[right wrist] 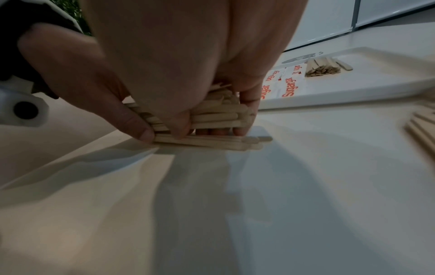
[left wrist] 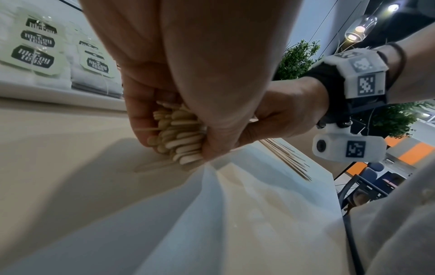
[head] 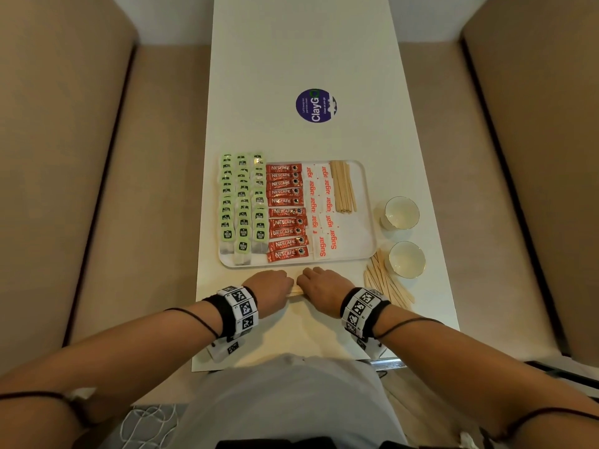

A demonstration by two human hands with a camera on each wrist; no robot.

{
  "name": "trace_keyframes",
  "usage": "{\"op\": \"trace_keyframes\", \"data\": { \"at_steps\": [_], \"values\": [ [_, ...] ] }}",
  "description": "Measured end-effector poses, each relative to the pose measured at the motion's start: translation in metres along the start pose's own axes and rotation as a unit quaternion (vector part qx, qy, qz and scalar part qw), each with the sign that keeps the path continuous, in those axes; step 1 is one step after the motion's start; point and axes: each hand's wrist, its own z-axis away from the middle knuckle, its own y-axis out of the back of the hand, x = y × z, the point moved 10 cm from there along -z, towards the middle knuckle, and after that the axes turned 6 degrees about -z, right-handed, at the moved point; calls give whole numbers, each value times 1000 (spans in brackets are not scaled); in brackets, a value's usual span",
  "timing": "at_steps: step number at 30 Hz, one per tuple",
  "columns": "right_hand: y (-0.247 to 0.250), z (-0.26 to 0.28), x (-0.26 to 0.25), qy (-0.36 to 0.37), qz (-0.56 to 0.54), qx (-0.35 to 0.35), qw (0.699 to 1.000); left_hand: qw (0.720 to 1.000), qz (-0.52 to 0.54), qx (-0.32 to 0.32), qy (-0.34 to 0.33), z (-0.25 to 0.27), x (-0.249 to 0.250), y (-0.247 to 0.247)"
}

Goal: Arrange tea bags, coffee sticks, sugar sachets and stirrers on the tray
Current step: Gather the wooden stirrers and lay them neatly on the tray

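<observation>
A white tray [head: 364, 222] holds rows of green tea bags [head: 242, 205], red coffee sticks [head: 285, 210], sugar sachets [head: 321, 209] and a bundle of wooden stirrers [head: 343, 186]. Just in front of the tray both hands grip one thick bundle of stirrers [head: 296, 290] lying on the table. My left hand [head: 270, 283] curls round its left end, where the rounded tips [left wrist: 181, 134] show. My right hand [head: 321, 285] clamps the right end [right wrist: 212, 119], thumb in front, fingers behind. A few stirrers [right wrist: 212, 142] lie under the bundle.
Loose stirrers [head: 385, 283] are heaped on the table right of my right hand. Two white cups [head: 401, 212] [head: 406, 259] stand right of the tray. A round purple sticker [head: 316, 105] lies farther back. Beige seats flank the narrow white table [head: 291, 59].
</observation>
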Motion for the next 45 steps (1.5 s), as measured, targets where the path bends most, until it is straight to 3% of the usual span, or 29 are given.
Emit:
{"op": "trace_keyframes", "data": {
  "at_steps": [13, 22, 28, 31, 36, 38, 41, 43, 45],
  "values": [
    [19, -5, 0, -9, 19, 14, 1000, 999, 26, 29, 7, -5, -8, 15],
    [40, -11, 4, -13, -46, 2, 999, 996, 64, 67, 8, -4, -15, 43],
    [81, -10, 13, 3, -116, 55, 992, 992, 89, 83, 17, -4, -29, 66],
    [107, -2, 35, -61, -208, 102, 971, 982, 142, 121, 40, 0, -40, 80],
    [125, 0, 57, -172, -392, 203, 881, 955, 225, 193, 21, 4, -31, 105],
    [119, -6, 56, -175, -410, 184, 876, 952, 241, 187, 23, 0, -32, 106],
    [111, -9, 54, -165, -390, 120, 898, 963, 218, 155, 40, -1, -39, 99],
    [114, -5, 61, -185, -377, 137, 897, 966, 204, 152, 47, 0, -42, 99],
    [117, -3, 68, -214, -404, 171, 873, 962, 214, 160, 47, 0, -41, 104]
  ]
}}
